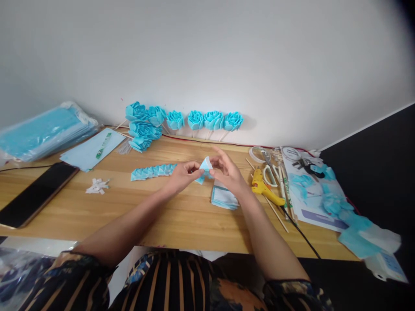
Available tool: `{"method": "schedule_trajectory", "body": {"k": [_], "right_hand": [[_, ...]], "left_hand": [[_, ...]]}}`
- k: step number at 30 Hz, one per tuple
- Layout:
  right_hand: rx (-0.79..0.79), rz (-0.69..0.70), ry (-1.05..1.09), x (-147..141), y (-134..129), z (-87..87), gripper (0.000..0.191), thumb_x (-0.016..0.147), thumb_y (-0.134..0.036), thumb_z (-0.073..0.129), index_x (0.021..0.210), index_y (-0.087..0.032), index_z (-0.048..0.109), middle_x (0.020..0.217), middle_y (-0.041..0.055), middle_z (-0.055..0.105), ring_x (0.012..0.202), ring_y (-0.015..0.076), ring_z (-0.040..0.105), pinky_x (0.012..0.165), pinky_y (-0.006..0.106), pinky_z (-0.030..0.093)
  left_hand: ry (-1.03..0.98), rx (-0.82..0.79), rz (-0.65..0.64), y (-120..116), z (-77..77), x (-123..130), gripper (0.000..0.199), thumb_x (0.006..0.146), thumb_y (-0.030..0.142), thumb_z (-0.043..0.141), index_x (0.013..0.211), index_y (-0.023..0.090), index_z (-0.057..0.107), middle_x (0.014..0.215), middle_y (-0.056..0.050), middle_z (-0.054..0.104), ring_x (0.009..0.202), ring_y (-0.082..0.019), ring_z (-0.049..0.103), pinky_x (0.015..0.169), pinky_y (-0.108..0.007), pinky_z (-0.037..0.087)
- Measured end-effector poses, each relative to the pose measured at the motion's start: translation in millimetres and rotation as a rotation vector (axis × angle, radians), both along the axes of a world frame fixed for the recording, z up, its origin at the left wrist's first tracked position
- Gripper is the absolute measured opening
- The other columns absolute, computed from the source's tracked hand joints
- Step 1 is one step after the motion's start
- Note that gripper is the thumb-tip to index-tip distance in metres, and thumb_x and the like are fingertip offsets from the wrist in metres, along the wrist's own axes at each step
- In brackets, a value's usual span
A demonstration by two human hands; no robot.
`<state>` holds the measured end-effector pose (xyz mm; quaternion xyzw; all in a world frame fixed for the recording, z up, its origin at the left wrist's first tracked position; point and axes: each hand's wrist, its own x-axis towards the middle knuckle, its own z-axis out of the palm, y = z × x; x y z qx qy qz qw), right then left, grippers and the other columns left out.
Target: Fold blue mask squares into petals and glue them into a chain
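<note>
Between my two hands is a small folded piece of blue-and-white fabric (pixel 206 164), its white edge pointing up. My left hand (pixel 185 175) pinches its left side between thumb and finger. From the right, my right hand (pixel 227 172) pinches it too, with the index finger stretched upward. Under and beside my right hand lies a stack of cut fabric squares (pixel 224 198), white with blue edges. A row of folded blue petals (pixel 152 172) runs out to the left of my left hand, overlapping one another.
Blue fabric roses (pixel 213 120) on sticks lean along the wall. A yellow glue gun (pixel 264 188), scissors (pixel 274 166) and sticks lie right, beside a sheet (pixel 320 216) with blue scraps. Left are a phone (pixel 35 194), white scraps (pixel 97 186) and a bagged blue pack (pixel 48 131).
</note>
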<state>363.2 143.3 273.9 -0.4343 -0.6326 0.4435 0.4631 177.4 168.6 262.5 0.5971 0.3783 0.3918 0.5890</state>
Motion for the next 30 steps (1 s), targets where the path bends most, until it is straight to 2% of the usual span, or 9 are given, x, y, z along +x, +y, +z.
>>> {"method": "schedule_trajectory", "body": {"k": [4, 7, 9, 13, 18, 21, 26, 30], "right_hand": [[0.034, 0.014, -0.13, -5, -2, -0.2, 0.071, 0.079, -0.023, 0.064, 0.145, -0.024, 0.04, 0.094, 0.0009, 0.065, 0.092, 0.0171, 0.063, 0.089, 0.033, 0.048], [0.027, -0.025, -0.17, -5, -3, -0.5, 0.064, 0.077, -0.019, 0.062, 0.139, -0.023, 0.047, 0.087, -0.0009, 0.062, 0.084, 0.016, 0.06, 0.083, 0.032, 0.049], [0.002, -0.06, -0.136, -5, -3, 0.1, 0.062, 0.077, -0.02, 0.062, 0.138, -0.024, 0.048, 0.083, -0.0017, 0.058, 0.077, 0.0152, 0.057, 0.076, 0.03, 0.049], [-0.076, -0.119, 0.064, -8, -4, 2.1, 0.064, 0.078, -0.026, 0.062, 0.139, -0.027, 0.047, 0.076, -0.0039, 0.053, 0.068, 0.0134, 0.052, 0.066, 0.026, 0.047], [-0.111, -0.105, 0.163, -14, -5, -0.2, 0.067, 0.077, -0.028, 0.066, 0.141, -0.027, 0.046, 0.073, -0.0051, 0.051, 0.066, 0.0125, 0.051, 0.065, 0.025, 0.046], [-0.116, -0.056, 0.161, -13, -4, -2.0, 0.066, 0.079, -0.031, 0.066, 0.141, -0.027, 0.045, 0.078, -0.003, 0.057, 0.074, 0.0147, 0.056, 0.072, 0.028, 0.048], [-0.082, -0.078, 0.201, -6, 1, -1.8, 0.061, 0.081, -0.036, 0.066, 0.139, -0.027, 0.05, 0.09, 0.001, 0.064, 0.086, 0.0168, 0.06, 0.081, 0.03, 0.05], [-0.119, -0.085, 0.19, -7, 1, -2.2, 0.066, 0.077, -0.033, 0.071, 0.139, -0.026, 0.05, 0.091, -0.0002, 0.063, 0.082, 0.0146, 0.059, 0.077, 0.028, 0.048]], "left_hand": [[0.098, 0.077, -0.017, -3, 1.9, 0, 0.022, 0.072, 0.036, 0.068, 0.064, 0.017, 0.061, 0.061, 0.002, 0.054, 0.058, -0.01, 0.043, 0.057, -0.024, 0.031], [0.094, 0.094, 0.003, -2, 1.7, 0, 0.02, 0.072, 0.035, 0.068, 0.066, 0.016, 0.062, 0.063, 0.001, 0.056, 0.059, -0.011, 0.045, 0.057, -0.024, 0.033], [0.005, 0.063, 0.044, -1, 2.0, -1, 0.021, 0.074, 0.037, 0.068, 0.075, 0.017, 0.064, 0.067, 0.001, 0.059, 0.061, -0.011, 0.048, 0.059, -0.023, 0.037], [-0.152, -0.024, 0.082, 0, 4.5, -2, 0.035, 0.077, 0.045, 0.068, 0.099, 0.017, 0.064, 0.074, 0.0, 0.062, 0.063, -0.011, 0.052, 0.061, -0.024, 0.042], [-0.161, -0.048, -0.005, -3, 2.3, 1, 0.033, 0.068, 0.042, 0.078, 0.082, 0.016, 0.064, 0.068, 0.002, 0.058, 0.062, -0.01, 0.049, 0.06, -0.023, 0.038], [-0.179, -0.056, 0.008, -1, -1.7, 0, 0.032, 0.068, 0.043, 0.078, 0.073, 0.016, 0.062, 0.062, 0.003, 0.054, 0.058, -0.009, 0.045, 0.058, -0.023, 0.035], [-0.166, -0.061, -0.006, 0, -0.6, -1, 0.032, 0.069, 0.043, 0.077, 0.072, 0.016, 0.062, 0.063, 0.002, 0.055, 0.058, -0.009, 0.045, 0.059, -0.023, 0.036], [-0.135, -0.07, -0.035, -2, 2.3, -1, 0.033, 0.067, 0.044, 0.078, 0.071, 0.015, 0.062, 0.064, 0.002, 0.058, 0.059, -0.009, 0.048, 0.06, -0.023, 0.038]]}}
